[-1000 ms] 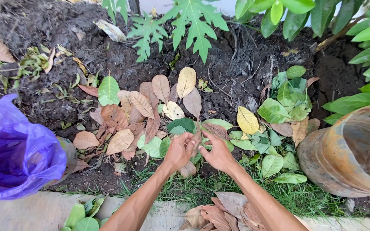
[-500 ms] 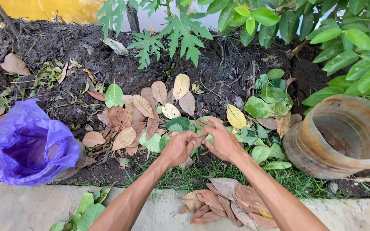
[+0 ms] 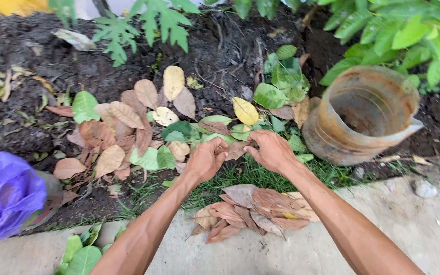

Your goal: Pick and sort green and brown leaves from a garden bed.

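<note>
Leaf (image 3: pixel 234 150), dry and brown, sits pinched between left hand (image 3: pixel 205 160) and right hand (image 3: pixel 272 150) above the grass (image 3: pixel 253 175). Looks light and crumbly, so I'd hold it by the ends.

A crumpled purple plastic bag (image 3: pixel 3 196), the only package in view, sat at the left edge where the soil met the concrete, its mouth apparently open upward though partly cut off by the frame; no labels, signs or screens showed.
</note>
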